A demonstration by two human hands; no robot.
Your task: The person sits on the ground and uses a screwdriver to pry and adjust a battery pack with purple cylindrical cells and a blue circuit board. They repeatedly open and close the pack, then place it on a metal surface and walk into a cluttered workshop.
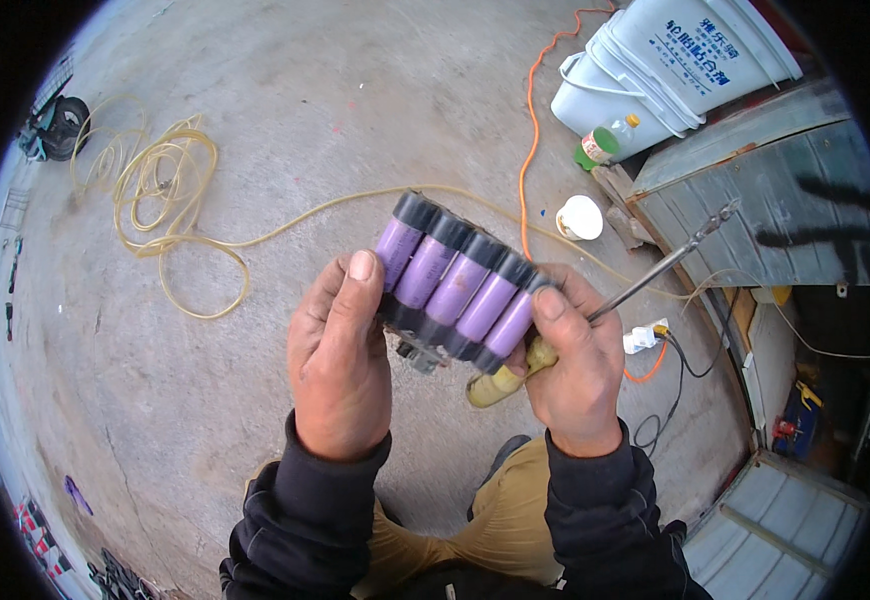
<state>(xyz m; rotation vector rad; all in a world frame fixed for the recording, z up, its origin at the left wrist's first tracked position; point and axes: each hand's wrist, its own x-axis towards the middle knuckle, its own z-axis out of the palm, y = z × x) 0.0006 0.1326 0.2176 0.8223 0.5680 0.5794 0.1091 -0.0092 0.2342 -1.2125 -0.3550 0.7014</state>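
Between my two hands I hold up a battery pack, a tilted row of several purple cylindrical cells with black end holders. My left hand grips its left end, thumb on top. My right hand closes on the right end, thumb against the last cell. That same right hand also holds a screwdriver with a yellowish handle; its long metal shaft points up and to the right. Below the pack a small grey part shows, too unclear to name. The fingers under the pack are mostly hidden.
A coiled yellow hose lies on the concrete floor, running behind the pack. To the right are an orange cord, white buckets, a green bottle, a white cup, a power strip and a metal cabinet.
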